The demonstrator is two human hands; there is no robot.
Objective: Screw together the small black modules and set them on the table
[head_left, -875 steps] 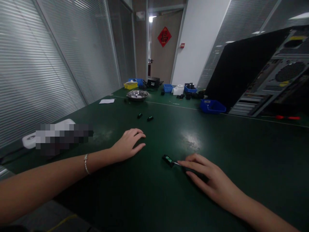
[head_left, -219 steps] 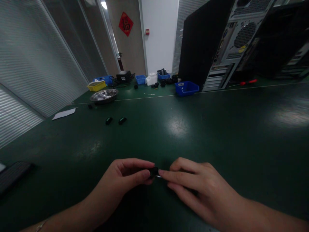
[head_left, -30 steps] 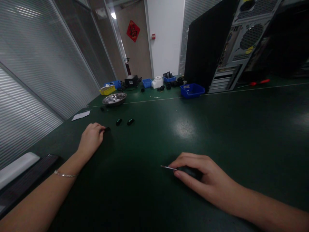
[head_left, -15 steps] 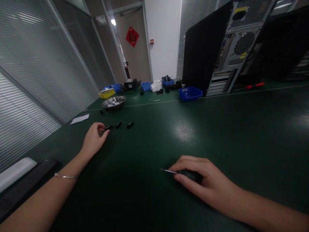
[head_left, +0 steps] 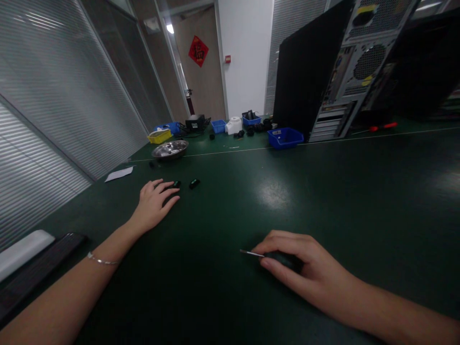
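On the left, my left hand (head_left: 154,206) is spread palm down low over the green table (head_left: 223,215). Its fingertips reach to a small black piece with a green patch (head_left: 176,183); whether they touch it I cannot tell. A similar small black piece (head_left: 194,184) lies just to the right. The third such piece is hidden under the hand. My right hand (head_left: 305,263) rests nearer to me, thumb and forefinger pinching a thin silver metal strip (head_left: 248,252) whose end points left. The rest of the strip is hidden in the fingers.
A round metal bowl (head_left: 170,149) and a white paper (head_left: 119,174) lie at the far left. Behind are a yellow bin (head_left: 159,137), a blue bin (head_left: 285,139) and a black computer case (head_left: 309,72). A dark keyboard-like bar (head_left: 46,268) lies at near left.
My left hand has opened from a loose curl and moved right, covering the leftmost black piece and reaching the middle one. My right hand keeps its pinch on the strip, in place.
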